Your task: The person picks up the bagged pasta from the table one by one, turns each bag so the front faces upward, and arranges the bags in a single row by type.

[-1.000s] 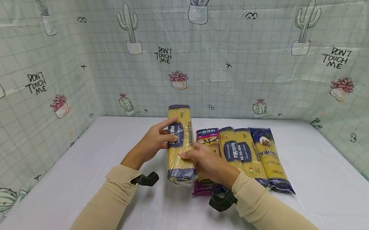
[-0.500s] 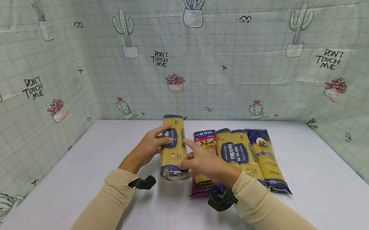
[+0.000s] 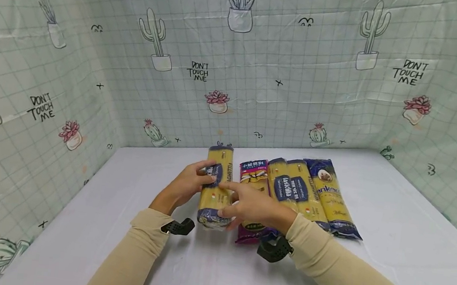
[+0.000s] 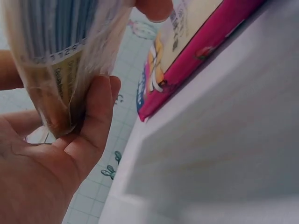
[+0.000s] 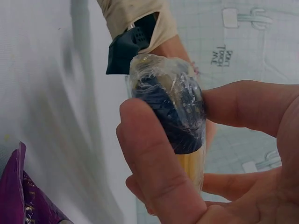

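A clear-wrapped spaghetti pack (image 3: 217,200) with dark blue ends and label is held tilted above the white table, its near end towards me. My left hand (image 3: 184,184) grips its left side, thumb on the front; in the left wrist view the fingers curl round the narrow side of the pack (image 4: 51,79). With my right hand (image 3: 253,204) I pinch the near end from the right, forefinger lying across the front. The right wrist view shows thumb and fingers on either side of the crinkled blue end (image 5: 170,109).
Right of the held pack lies a row: a pink-purple pasta bag (image 3: 255,176), partly behind my right hand, two more spaghetti packs (image 3: 278,168) side by side, and a blue-and-yellow pasta bag (image 3: 337,204). A cactus-print curtain (image 3: 274,110) encloses the white table (image 3: 122,187).
The spaghetti pack has come down a little and tilts differently. My right thumb has slid to its near end, and the forefinger now reaches across the front. The row on the table stays put.
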`<act>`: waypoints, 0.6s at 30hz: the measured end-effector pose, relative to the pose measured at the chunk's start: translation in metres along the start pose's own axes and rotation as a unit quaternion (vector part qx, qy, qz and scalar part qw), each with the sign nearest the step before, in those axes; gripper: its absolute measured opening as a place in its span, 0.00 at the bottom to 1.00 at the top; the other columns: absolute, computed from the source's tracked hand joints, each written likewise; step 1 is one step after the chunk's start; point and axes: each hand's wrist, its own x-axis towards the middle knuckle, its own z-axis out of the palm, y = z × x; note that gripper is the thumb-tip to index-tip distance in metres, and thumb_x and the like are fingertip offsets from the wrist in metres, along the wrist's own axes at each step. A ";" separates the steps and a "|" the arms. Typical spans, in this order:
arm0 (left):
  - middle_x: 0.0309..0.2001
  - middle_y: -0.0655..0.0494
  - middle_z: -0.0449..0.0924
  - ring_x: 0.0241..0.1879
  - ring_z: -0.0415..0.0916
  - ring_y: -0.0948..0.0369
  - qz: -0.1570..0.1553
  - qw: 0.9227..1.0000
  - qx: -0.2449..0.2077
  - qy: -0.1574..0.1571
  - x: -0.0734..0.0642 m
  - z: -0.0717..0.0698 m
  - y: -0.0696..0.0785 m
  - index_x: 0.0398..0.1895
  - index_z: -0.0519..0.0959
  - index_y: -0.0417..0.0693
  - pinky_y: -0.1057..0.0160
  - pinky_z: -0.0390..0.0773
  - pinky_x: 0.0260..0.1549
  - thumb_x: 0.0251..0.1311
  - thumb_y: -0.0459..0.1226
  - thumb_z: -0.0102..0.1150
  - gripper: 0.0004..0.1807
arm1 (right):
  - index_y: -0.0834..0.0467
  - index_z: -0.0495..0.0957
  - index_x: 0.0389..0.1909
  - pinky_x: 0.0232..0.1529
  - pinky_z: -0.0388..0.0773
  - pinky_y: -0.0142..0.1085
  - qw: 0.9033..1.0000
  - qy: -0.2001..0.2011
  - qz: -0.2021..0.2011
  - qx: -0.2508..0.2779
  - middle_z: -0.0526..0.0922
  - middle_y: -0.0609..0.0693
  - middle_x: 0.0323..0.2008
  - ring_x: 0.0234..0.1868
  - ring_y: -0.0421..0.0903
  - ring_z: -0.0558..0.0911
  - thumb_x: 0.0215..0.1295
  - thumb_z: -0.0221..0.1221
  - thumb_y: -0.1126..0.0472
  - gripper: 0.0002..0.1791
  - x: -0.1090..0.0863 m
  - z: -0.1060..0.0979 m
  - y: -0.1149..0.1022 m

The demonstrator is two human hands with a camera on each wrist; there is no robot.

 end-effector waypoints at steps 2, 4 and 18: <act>0.61 0.35 0.70 0.52 0.78 0.52 -0.001 1.000 0.001 0.007 0.001 0.002 0.000 0.77 0.59 0.42 0.57 0.80 0.48 0.71 0.29 0.54 0.32 | 0.59 0.56 0.77 0.40 0.84 0.48 1.000 0.005 -0.004 -0.016 0.74 0.67 0.58 0.38 0.53 0.86 0.66 0.65 0.62 0.42 0.000 -0.001 0.000; 0.61 0.35 0.70 0.52 0.78 0.51 -0.004 1.000 -0.001 0.017 0.001 0.004 0.000 0.77 0.59 0.42 0.57 0.80 0.48 0.71 0.29 0.54 0.32 | 0.58 0.57 0.77 0.40 0.84 0.46 0.999 0.009 -0.010 -0.030 0.74 0.68 0.59 0.35 0.53 0.87 0.67 0.65 0.61 0.41 0.001 -0.002 0.001; 0.60 0.38 0.70 0.49 0.79 0.53 -0.036 0.994 -0.019 0.099 0.006 0.005 -0.003 0.74 0.64 0.45 0.60 0.80 0.45 0.68 0.33 0.60 0.32 | 0.59 0.63 0.74 0.44 0.83 0.50 0.998 0.022 -0.043 0.028 0.76 0.63 0.55 0.40 0.54 0.87 0.68 0.63 0.60 0.35 0.006 -0.003 0.011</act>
